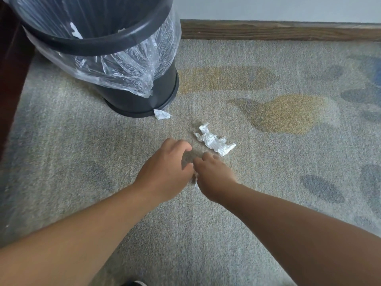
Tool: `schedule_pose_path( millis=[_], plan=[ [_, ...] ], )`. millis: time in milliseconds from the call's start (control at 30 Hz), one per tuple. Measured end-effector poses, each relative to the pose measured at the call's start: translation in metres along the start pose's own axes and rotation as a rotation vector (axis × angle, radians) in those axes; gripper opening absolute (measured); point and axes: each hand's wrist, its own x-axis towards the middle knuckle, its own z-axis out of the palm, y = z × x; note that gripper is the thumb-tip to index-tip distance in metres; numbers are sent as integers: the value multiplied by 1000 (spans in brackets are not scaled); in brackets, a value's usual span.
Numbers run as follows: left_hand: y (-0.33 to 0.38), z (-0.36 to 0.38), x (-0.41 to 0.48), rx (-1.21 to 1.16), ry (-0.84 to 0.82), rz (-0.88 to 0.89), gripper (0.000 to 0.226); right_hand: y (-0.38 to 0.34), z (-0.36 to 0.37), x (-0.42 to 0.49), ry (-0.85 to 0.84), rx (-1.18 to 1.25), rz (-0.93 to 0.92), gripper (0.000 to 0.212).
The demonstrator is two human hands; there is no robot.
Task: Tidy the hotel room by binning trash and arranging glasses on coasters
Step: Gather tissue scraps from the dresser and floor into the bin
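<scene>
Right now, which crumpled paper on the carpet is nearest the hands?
The longer wad, just beyond the right hand; the smaller scrap lies farther off, by the bin.

Bin rear-left on carpet — 2 tissues just right.

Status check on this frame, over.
Left hand open, empty; right hand curled, white scrap at its thumb, grip unclear. Crumpled tissue on carpet just ahead, bin beyond. Nothing in the way.
</scene>
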Motion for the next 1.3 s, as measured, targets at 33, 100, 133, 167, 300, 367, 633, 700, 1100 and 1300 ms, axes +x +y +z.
schedule_pose_path(
  millis=[33,100,133,167,300,367,633,700,1100,1300],
  plan=[
    [0,0,0,-1,0,1,30,-1,0,0,9,9,-6,29],
    [0,-1,-1,-5,3,1,31,-1,-2,-2,42,22,-20,27],
    [0,-1,-1,-6,5,1,32,0,-4,-2,56,38,-21,27],
    [0,-2,-2,-5,10,3,33,0,-6,-3,64,63,-17,27],
    [2,-6,-1,0,27,17,30,5,-21,-8,74,144,1,20],
    [3,-9,-2,3,32,23,30,8,-29,-12,76,142,6,19],
    [8,-14,-6,14,52,40,31,19,-58,-22,140,151,46,9],
    [8,-15,-7,8,53,44,32,21,-61,-20,161,168,84,8],
    [-1,-11,-4,-2,17,30,35,24,-58,8,185,40,61,50],
    [-6,-6,0,-1,8,14,37,16,-49,26,120,-39,57,65]
  ],
)
